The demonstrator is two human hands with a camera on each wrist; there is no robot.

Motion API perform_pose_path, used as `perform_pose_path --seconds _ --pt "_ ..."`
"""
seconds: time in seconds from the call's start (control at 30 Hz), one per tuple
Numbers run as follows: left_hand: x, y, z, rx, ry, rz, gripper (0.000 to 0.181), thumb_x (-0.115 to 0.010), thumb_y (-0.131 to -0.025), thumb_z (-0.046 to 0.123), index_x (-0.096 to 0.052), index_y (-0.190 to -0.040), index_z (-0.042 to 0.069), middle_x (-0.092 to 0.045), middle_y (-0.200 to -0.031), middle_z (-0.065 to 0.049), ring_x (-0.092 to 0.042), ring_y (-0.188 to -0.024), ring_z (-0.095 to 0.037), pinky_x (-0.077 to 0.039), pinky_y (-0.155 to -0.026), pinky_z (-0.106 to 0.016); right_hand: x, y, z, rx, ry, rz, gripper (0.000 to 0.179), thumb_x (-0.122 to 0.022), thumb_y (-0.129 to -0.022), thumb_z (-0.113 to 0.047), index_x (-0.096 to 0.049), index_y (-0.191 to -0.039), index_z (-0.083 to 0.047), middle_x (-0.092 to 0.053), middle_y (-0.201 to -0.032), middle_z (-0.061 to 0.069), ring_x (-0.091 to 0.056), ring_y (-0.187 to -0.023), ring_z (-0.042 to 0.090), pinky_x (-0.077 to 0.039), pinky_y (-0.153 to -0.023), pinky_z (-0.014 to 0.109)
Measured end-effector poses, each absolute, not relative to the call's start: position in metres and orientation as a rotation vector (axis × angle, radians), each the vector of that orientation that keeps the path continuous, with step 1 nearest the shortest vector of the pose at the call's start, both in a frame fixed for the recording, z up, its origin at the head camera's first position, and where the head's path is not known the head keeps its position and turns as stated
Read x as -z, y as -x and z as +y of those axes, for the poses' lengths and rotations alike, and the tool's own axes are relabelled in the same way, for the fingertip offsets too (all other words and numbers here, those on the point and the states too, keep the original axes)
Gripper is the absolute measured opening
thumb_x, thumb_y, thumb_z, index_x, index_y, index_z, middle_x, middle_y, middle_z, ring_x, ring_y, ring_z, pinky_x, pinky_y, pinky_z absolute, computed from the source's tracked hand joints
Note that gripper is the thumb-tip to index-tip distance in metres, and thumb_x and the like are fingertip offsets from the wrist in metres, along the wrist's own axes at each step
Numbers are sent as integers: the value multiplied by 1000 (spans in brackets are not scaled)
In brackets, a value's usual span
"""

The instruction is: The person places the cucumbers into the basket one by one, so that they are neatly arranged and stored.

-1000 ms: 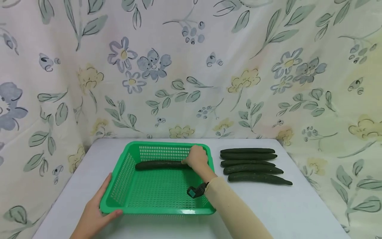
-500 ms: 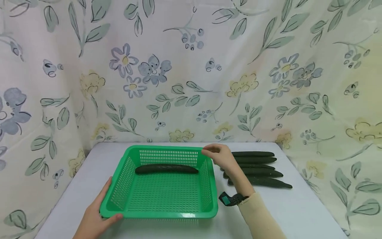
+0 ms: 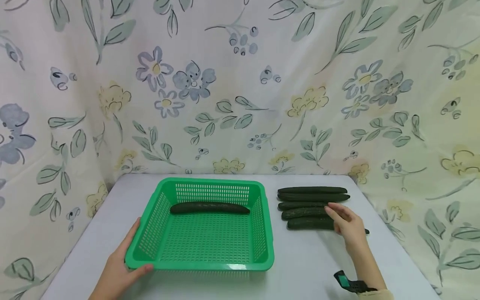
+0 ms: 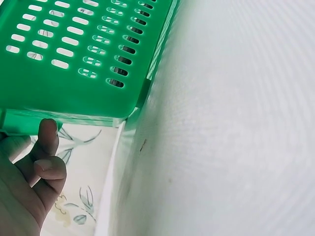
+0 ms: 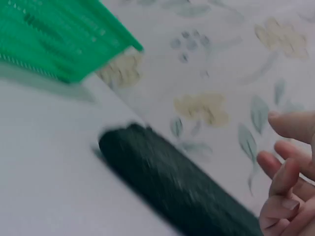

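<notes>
A green plastic basket with slotted walls stands on the white table. Inside, along its back wall, lies a long dark green cucumber. My left hand holds the basket's front left corner, thumb over the front rim and fingers along the left side. In the left wrist view, curled fingers show under the rim. Several more cucumbers lie side by side right of the basket. Over the right part of this row is my right hand, fingers loosely bent, holding nothing. The right wrist view shows one cucumber close by, blurred.
The white table ends at the back against a floral cloth, which also hangs along both sides. The basket's right wall stands close to the left ends of the cucumber row.
My right hand has let go of the cucumber in the basket, come up over the right rim and moved right over the cucumber row. The left hand stays at the corner.
</notes>
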State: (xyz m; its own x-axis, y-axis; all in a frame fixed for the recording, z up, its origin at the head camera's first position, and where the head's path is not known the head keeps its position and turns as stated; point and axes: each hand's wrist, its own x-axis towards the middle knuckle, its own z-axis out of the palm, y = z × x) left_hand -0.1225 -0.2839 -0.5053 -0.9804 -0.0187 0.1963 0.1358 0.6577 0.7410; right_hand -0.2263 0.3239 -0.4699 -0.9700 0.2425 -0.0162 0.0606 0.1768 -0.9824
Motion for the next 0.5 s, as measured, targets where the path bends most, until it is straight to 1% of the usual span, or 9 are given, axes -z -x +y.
perform_pose_path --seconds 0.1,0.17,0.23,0.3,0.4,0.43,0.5 --pt "505 124 -284 1200 81 -2700 123 -89 -85 32 -3 -171 39 -25 -173 -21 -39 -145 -59 -40 -107 -75 484 218 358 -1993 469 -2133 34 -79 -99 -27 -65 -130 -22 -73 -98 -23 -46 -59 6 -41 -52 24" --pt "506 125 -284 1187 75 -2708 123 -90 -85 32 -2 -171 38 -26 -173 -21 -40 -145 -59 -40 -107 -74 492 214 379 -2026 573 -2040 36 -80 -97 -26 -62 -128 -27 -73 -98 -26 -46 -59 5 -40 -51 22" --pt "506 125 -283 1183 76 -2710 123 -90 -84 33 -3 -172 36 -26 -172 -22 -40 -144 -59 -40 -107 -74 499 213 396 -2047 671 -1949 41 -82 -95 -25 -58 -127 -30 -72 -99 -27 -46 -58 5 -40 -50 21" --pt "506 124 -283 1191 91 -2698 123 -90 -84 32 -4 -172 33 -26 -172 -24 -40 -144 -60 -41 -106 -76 504 212 409 -2070 752 -1882 50 -83 -94 -22 -53 -134 -29 -70 -103 -27 -47 -58 4 -40 -49 21" --pt "506 123 -282 1212 87 -2697 121 -89 -85 32 -5 -173 31 -25 -172 -24 -39 -144 -61 -40 -107 -77 511 213 421 -2095 862 -1853 62 -84 -94 -21 -46 -142 -31 -64 -110 -27 -50 -62 3 -41 -49 19" --pt "506 123 -282 1226 88 -2694 121 -89 -85 31 -6 -173 29 -24 -172 -24 -38 -144 -61 -40 -107 -78 513 213 424 -2106 887 -1857 64 -84 -94 -21 -44 -142 -33 -63 -111 -27 -51 -63 2 -41 -50 19" --pt "505 123 -282 1234 67 -2706 121 -89 -86 31 -4 -173 31 -23 -174 -20 -37 -146 -60 -39 -109 -76 516 214 427 -2118 910 -1872 62 -83 -94 -21 -44 -140 -35 -61 -110 -27 -52 -65 2 -42 -51 18"
